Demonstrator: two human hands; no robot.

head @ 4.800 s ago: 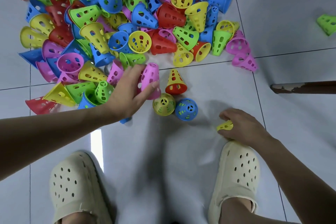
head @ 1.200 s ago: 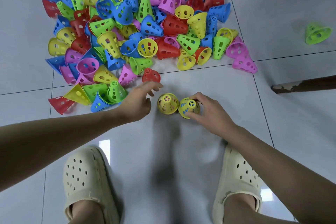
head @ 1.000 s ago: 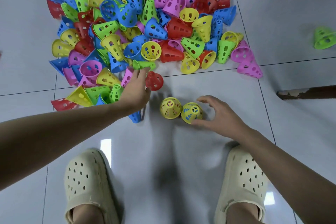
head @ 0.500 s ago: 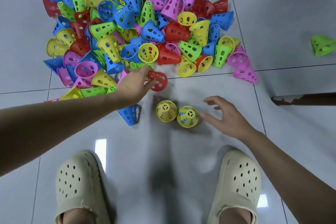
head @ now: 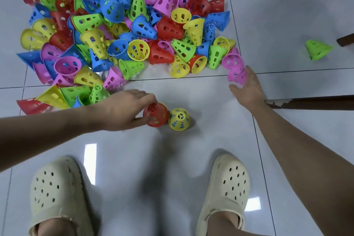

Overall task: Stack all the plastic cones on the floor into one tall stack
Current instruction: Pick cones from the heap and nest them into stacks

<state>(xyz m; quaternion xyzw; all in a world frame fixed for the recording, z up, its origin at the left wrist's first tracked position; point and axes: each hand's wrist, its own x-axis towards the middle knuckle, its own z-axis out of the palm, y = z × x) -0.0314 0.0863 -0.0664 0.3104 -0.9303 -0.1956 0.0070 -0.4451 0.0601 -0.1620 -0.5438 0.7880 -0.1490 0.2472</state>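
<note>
A big heap of perforated plastic cones in red, yellow, blue, green and pink covers the far left of the tiled floor. In front of it my left hand grips a red cone, held down where a yellow stack stood. Touching it on the right stands a yellow cone stack with blue showing through its holes. At the heap's right edge my right hand has thumb and fingers closing round a pink cone. A lone green cone lies far right.
A brown wooden bar lies on the floor just right of my right wrist, and another brown end shows at the right edge. My two cream clogs stand on the near tiles.
My left hand carried the red cone from the heap's edge down onto the left yellow stack. My right hand left the right stack and reached up right to the pink cone.
</note>
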